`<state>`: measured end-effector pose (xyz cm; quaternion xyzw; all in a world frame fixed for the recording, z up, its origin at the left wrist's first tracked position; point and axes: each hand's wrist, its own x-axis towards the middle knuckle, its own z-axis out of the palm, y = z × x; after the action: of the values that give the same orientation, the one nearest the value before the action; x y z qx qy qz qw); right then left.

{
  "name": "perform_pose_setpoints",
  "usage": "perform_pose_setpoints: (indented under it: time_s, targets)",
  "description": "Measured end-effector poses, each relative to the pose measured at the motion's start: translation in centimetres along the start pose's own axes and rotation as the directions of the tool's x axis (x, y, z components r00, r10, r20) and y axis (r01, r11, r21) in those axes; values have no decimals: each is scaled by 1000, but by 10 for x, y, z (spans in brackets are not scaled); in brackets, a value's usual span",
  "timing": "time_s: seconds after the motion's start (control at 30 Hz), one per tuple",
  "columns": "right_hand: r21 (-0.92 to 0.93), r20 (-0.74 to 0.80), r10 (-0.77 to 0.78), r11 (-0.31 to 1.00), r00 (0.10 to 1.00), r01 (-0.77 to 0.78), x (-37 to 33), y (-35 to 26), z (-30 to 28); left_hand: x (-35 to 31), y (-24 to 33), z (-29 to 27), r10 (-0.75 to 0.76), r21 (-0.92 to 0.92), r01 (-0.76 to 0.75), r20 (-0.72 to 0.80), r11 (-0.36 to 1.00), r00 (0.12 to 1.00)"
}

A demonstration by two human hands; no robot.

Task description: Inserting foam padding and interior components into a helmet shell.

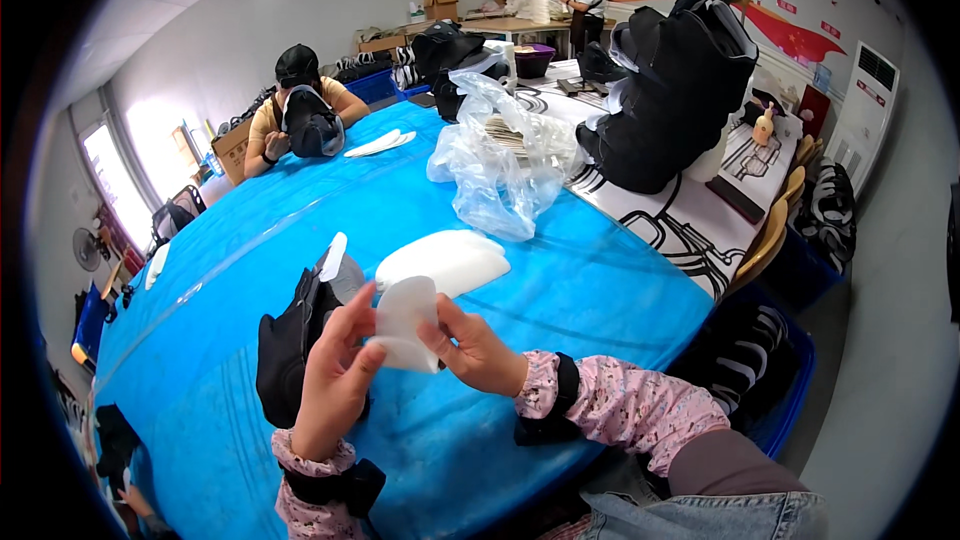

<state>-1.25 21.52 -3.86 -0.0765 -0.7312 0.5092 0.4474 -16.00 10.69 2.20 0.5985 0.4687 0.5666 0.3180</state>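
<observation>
Both my hands hold one thin, slightly see-through white sheet (406, 312) above the blue-covered table, its lower end curled up. My left hand (338, 370) has its fingers closed on the sheet's left edge. At the right edge, my right hand (478, 348) pinches it between thumb and fingers. A black cap (283, 355) with a grey inside lies beside my left hand, partly hidden by it. Another white piece (335, 256) sticks up from that cap. Just beyond my hands rests a stack of white curved sheets (450, 262).
A clear plastic bag (500, 165) lies farther back on the blue table cover (220, 340). Stacked black caps (675, 90) stand on the patterned table at right. Across the table, a person (300, 105) handles a cap near more white pieces (380, 143). Blue crates (800, 380) hold caps at right.
</observation>
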Motion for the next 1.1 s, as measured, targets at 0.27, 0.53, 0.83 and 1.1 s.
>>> perform_pose_setpoints:
  time_s: [0.27,0.53,0.83,1.1]
  targets:
    - [-49,89,-269,961,959,274,5,2,-10,2,15,1,48,391,1,-116,920,992]
    - [-149,255,83,988,964,-45,0,6,-4,1,18,0,28,501,11,-71,865,997]
    - [-5,240,-32,999,970,35,-3,8,0,2,2,5,93,475,-61,-45,878,995]
    - [-129,278,-22,990,960,60,1,-6,-10,3,8,9,8,474,16,-48,880,999]
